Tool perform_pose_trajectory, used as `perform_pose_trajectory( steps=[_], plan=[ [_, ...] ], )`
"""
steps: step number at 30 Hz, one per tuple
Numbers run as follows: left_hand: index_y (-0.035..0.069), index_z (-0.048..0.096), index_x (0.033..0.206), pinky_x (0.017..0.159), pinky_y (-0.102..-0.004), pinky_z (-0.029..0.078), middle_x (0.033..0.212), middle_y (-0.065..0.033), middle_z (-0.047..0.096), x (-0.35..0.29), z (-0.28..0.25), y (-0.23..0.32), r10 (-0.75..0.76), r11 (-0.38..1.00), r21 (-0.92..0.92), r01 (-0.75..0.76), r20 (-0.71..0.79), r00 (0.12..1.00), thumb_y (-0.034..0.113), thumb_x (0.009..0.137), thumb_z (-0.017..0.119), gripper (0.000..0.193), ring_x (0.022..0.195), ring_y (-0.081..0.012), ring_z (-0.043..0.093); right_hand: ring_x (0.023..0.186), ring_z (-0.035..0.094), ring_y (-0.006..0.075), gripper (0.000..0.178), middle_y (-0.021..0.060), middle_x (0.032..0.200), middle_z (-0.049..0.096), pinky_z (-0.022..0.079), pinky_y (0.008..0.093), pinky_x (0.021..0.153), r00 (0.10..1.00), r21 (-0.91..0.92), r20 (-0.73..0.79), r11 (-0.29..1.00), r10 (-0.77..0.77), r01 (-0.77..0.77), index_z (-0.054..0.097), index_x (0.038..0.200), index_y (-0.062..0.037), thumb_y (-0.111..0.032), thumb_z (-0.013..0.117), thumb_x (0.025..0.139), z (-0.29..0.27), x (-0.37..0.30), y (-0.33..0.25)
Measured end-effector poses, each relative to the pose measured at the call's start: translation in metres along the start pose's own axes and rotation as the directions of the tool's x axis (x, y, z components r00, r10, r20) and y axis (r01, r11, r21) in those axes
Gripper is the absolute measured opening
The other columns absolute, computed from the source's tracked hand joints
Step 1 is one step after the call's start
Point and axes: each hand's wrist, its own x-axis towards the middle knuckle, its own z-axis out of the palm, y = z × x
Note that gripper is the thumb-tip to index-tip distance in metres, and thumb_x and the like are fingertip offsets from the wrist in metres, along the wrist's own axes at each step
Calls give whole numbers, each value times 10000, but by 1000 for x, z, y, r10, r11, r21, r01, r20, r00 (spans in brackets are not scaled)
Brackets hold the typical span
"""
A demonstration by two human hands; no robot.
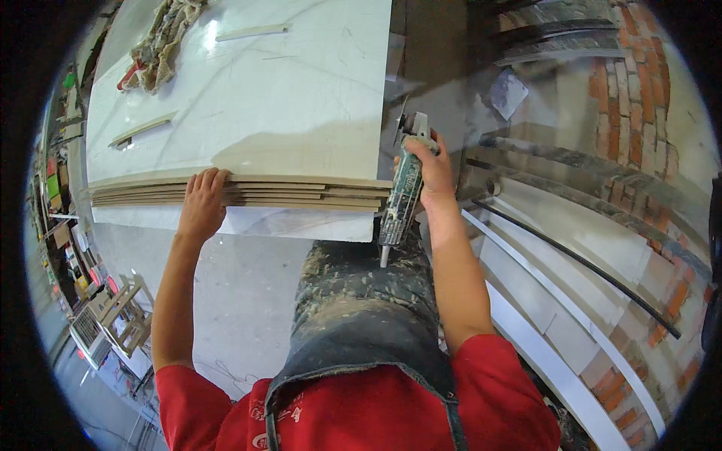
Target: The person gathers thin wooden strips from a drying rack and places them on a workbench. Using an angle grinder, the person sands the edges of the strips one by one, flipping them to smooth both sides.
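My right hand (438,170) is wrapped round the body of a green angle grinder (403,188), just off the right ends of a stack of strips. The grinder's disc points away from me and its cord end points back toward my apron. Whether the disc is spinning I cannot tell. Several long, thin, pale tile-like strips (289,192) lie side by side along the near edge of a white slab tabletop (316,98), their right ends uneven. My left hand (204,199) grips them left of the middle, fingers bent over the top; its thumb is hidden.
On the slab lie a dirty rag or glove (164,46) and two loose offcuts (252,32). Stone slabs, a black bar (602,274) and white strips (560,361) lean or lie along the brick wall at right. A wooden stool-like frame (124,323) stands at lower left.
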Motion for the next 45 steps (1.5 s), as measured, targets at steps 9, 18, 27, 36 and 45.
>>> perform_pose_trajectory(
  steps=[9, 18, 27, 36, 45],
  plan=[
    [27, 571, 1297, 1100, -467, 427, 1273, -155, 599, 12, -9, -1, 42, 996, -82, -33, 103, 994, 22, 696, 722, 620, 1254, -363, 541, 695, 720, 277, 519, 126, 961, 660, 631, 418, 579, 999, -2, 16, 999, 44, -44, 536, 1293, -79, -111, 779, 836, -35, 6, -23],
    [46, 553, 1327, 1102, -492, 413, 1295, -153, 572, 42, -6, 84, 99, 991, -104, -86, 130, 986, 56, 685, 744, 670, 1252, -373, 526, 706, 720, 260, 772, 135, 995, 673, 613, 393, 591, 996, -119, 20, 989, 88, -85, 445, 1465, -74, -120, 832, 799, -99, 23, -82],
    [59, 493, 1385, 1139, -498, 383, 1329, -163, 542, 42, -13, 109, 125, 988, -94, -120, 47, 991, 39, 706, 730, 719, 1302, -385, 488, 702, 716, 252, 760, 129, 999, 675, 615, 381, 607, 990, -151, 118, 987, 79, -60, 444, 1467, -55, -107, 809, 802, -89, 26, -69],
    [74, 487, 1408, 1152, -505, 376, 1359, -162, 531, 37, -4, 94, 149, 985, -91, -146, 34, 988, 54, 718, 747, 738, 1320, -399, 474, 701, 702, 210, 723, 105, 955, 692, 596, 343, 620, 986, -145, 164, 989, 14, 10, 498, 1437, -53, -101, 819, 791, -52, 22, -45],
    [62, 392, 1519, 1225, -547, 272, 1567, -167, 408, 12, -6, 110, 76, 991, -96, -90, -141, 987, 155, 769, 825, 871, 1468, -377, 352, 729, 706, 212, 715, 111, 990, 693, 590, 341, 637, 994, -98, 108, 995, 13, -3, 501, 1431, -48, -81, 822, 793, -41, 15, -34]
  ],
)
